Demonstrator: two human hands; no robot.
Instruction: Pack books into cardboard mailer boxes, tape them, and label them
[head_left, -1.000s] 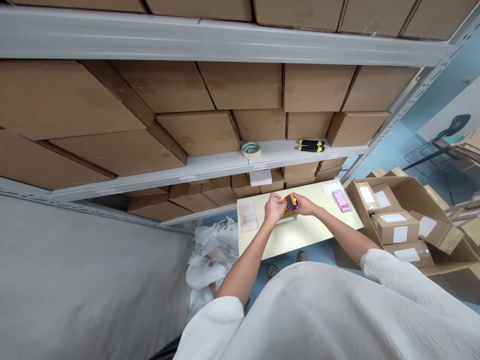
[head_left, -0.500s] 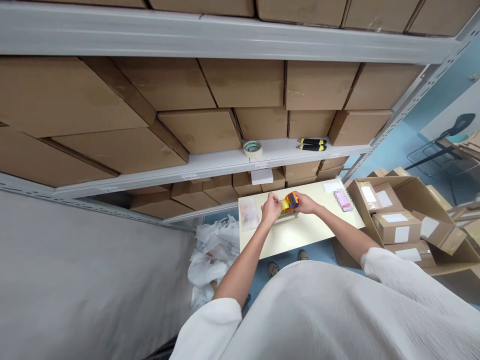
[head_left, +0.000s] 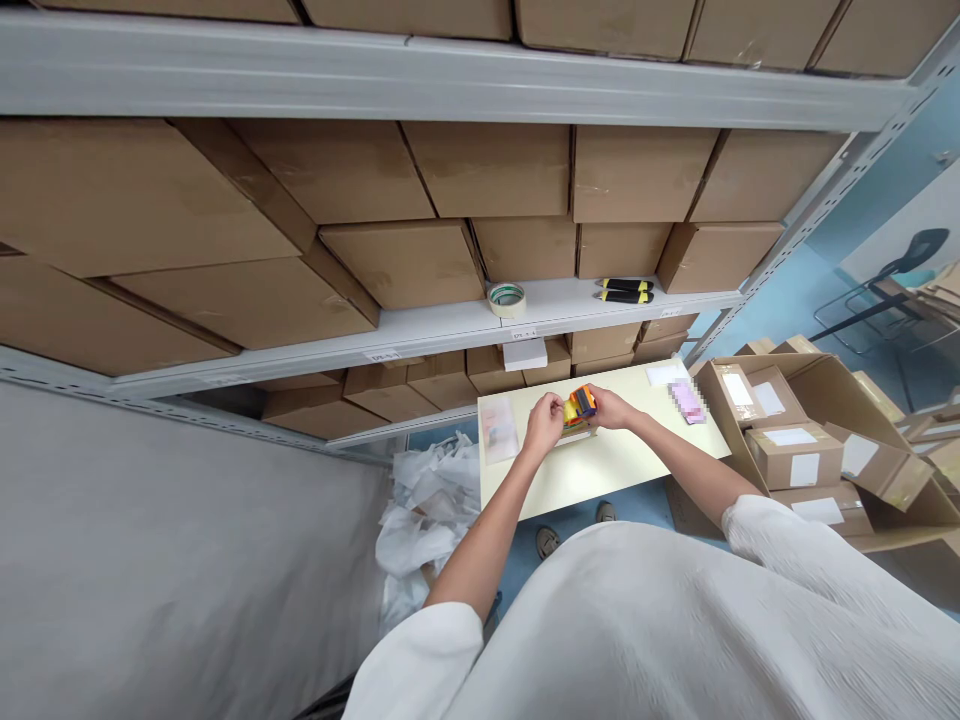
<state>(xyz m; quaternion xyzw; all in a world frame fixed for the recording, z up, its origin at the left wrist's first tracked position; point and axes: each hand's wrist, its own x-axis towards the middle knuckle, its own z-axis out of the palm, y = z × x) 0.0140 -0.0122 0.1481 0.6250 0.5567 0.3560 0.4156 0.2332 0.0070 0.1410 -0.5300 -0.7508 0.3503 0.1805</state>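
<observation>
My right hand (head_left: 610, 408) is closed around an orange and dark-blue tape dispenser (head_left: 582, 402) with a yellow roll in it. Just left of the roll, the fingers of my left hand (head_left: 544, 424) are pinched together; whatever lies between them is too small to make out. Below the dispenser a small cardboard box (head_left: 576, 437) shows in part, mostly covered by the dispenser and my hands. The box is over a cream table (head_left: 600, 470).
Clear plastic bags (head_left: 499, 430) lie at the table's left end, a blurred pink item (head_left: 687, 400) at its right. A big carton (head_left: 817, 375) of labelled boxes stands on the right. The shelf (head_left: 555, 300) ahead bears boxes, a tape roll (head_left: 506, 298) and black-yellow cutters (head_left: 626, 291).
My hands and the dispenser stay in nearly the same place. The dispenser has turned slightly between my hands. The view has shifted a little.
</observation>
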